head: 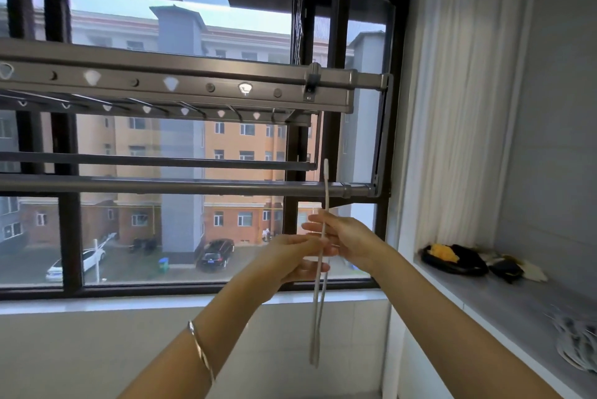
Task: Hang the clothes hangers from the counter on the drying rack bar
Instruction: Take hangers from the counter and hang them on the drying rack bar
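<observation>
I see a white clothes hanger [318,298] edge-on, held upright in front of the window. Its hook reaches up past the lower drying rack bar [181,186], near that bar's right end. My left hand [292,256] grips the hanger at its middle from the left. My right hand [342,235] holds it from the right, fingers partly stretched out. More hangers [578,340] lie in a blurred pile on the grey counter [504,298] at the lower right.
The rack's upper beam [181,82] with holes runs across above, and a thinner bar [155,161] lies behind the lower one. Dark and yellow cloth items [452,256] sit at the counter's far end. A white curtain [458,92] hangs at right.
</observation>
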Demonstrator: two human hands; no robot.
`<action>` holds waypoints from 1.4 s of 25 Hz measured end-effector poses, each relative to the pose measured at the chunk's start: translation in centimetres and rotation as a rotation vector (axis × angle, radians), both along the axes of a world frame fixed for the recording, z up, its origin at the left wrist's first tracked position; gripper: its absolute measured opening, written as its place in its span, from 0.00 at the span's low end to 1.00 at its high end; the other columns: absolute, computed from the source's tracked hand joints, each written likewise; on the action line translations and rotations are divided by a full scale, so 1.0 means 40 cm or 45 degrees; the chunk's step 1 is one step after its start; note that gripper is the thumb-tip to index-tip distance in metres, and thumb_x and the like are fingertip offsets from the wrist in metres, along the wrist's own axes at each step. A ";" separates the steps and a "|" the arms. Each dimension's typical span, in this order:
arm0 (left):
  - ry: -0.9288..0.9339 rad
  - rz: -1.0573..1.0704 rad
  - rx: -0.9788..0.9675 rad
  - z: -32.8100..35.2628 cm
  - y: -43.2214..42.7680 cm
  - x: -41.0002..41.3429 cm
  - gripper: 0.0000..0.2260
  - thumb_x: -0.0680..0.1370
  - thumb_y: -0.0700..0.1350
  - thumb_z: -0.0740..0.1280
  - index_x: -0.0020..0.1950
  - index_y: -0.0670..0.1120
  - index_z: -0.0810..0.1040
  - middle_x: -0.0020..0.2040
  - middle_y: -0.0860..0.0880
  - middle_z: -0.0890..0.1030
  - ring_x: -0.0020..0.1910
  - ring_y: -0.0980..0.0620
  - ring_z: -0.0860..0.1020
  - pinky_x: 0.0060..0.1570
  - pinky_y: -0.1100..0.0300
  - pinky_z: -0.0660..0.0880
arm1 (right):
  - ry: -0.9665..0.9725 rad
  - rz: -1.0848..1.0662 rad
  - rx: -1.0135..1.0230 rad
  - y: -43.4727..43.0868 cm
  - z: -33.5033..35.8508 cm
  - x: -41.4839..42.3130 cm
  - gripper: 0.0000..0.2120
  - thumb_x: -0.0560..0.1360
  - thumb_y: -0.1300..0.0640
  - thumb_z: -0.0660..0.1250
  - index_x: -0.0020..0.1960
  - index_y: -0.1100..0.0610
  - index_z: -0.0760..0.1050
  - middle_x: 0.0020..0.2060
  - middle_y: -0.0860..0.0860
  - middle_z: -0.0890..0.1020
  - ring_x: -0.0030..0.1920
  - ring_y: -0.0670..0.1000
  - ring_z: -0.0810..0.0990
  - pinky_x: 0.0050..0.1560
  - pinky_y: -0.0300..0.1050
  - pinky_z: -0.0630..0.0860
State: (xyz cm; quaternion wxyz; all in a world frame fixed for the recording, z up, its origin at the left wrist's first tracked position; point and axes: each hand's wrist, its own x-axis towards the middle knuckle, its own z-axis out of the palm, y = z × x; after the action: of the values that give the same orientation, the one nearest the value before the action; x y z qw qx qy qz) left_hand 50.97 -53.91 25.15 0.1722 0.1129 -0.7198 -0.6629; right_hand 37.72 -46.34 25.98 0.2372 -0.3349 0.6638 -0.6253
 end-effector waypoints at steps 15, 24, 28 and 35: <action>-0.054 -0.118 -0.111 -0.112 0.028 -0.040 0.05 0.77 0.48 0.66 0.50 0.49 0.79 0.46 0.52 0.84 0.40 0.54 0.84 0.39 0.65 0.79 | 0.061 -0.122 0.179 0.052 -0.088 -0.003 0.20 0.78 0.43 0.55 0.63 0.53 0.73 0.51 0.46 0.81 0.50 0.50 0.80 0.56 0.47 0.73; 0.023 0.422 -0.892 -0.089 0.107 -0.045 0.24 0.72 0.60 0.67 0.62 0.48 0.71 0.54 0.51 0.75 0.49 0.53 0.76 0.50 0.59 0.76 | 0.051 -0.393 0.069 0.302 -0.168 -0.005 0.18 0.79 0.45 0.56 0.63 0.52 0.72 0.59 0.50 0.78 0.56 0.51 0.79 0.58 0.47 0.75; 0.236 0.422 -1.049 -0.032 0.249 -0.049 0.28 0.72 0.62 0.66 0.67 0.51 0.68 0.67 0.52 0.70 0.64 0.51 0.70 0.57 0.61 0.67 | 0.080 -0.538 -0.034 0.499 -0.183 -0.053 0.16 0.78 0.47 0.58 0.63 0.52 0.73 0.58 0.48 0.77 0.55 0.50 0.79 0.55 0.44 0.75; 0.183 0.063 -1.024 -0.078 0.574 -0.235 0.35 0.73 0.65 0.62 0.75 0.52 0.58 0.75 0.52 0.61 0.73 0.50 0.61 0.68 0.51 0.63 | 0.233 -0.911 -0.007 0.919 -0.223 -0.169 0.26 0.71 0.38 0.65 0.63 0.51 0.73 0.47 0.46 0.78 0.46 0.46 0.77 0.45 0.43 0.73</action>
State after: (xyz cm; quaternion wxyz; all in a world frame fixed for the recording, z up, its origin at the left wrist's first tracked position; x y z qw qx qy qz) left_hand 41.57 -30.96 22.04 0.2684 0.0072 -0.9049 -0.3303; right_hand 30.98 -9.58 17.05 -0.0579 -0.1367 0.7556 -0.6380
